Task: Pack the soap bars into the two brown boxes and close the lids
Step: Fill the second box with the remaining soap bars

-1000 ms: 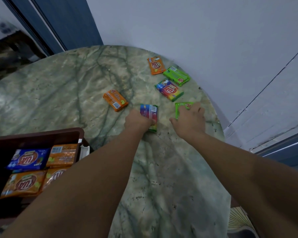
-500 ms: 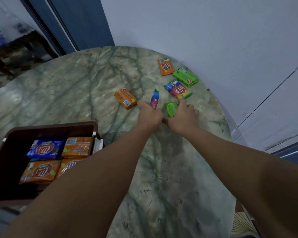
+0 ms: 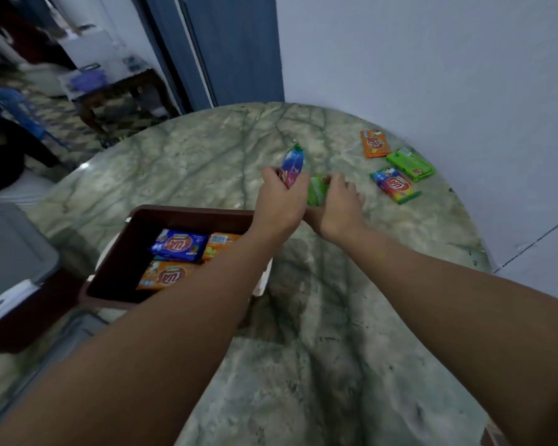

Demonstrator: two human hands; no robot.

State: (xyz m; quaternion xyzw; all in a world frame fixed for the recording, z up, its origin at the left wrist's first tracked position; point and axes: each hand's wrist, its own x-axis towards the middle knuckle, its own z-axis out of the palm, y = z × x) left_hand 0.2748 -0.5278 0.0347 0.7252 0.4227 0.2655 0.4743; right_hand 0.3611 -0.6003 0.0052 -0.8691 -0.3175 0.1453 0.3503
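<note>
Where half a second ago both hands were low on the marble table among the loose bars, they have now lifted and drawn back toward the brown box. The left hand grips a multicoloured soap bar, held on edge with its end pointing up and away, clear of the tabletop; a second ago that bar lay flat under the same hand. The right hand has its fingers curled round a green soap bar, which earlier lay flat on the marble and is now raised, just beside the left hand's bar. The two hands touch or nearly touch at the heel.

The brown box has come much nearer the hands in view: its far rim now sits just under the left wrist, and the left forearm crosses its right side. Inside lie a blue soap bar, an orange soap bar in front of it, and part of another orange bar beside the blue one; the rest is hidden by the arm.

Three bars stay where they were near the table's far right edge by the wall: an orange-wrapped bar, a bright green bar and a rainbow-wrapped bar. The loose orange bar seen earlier left of the hands no longer shows. A grey lid has come into view at the left.
</note>
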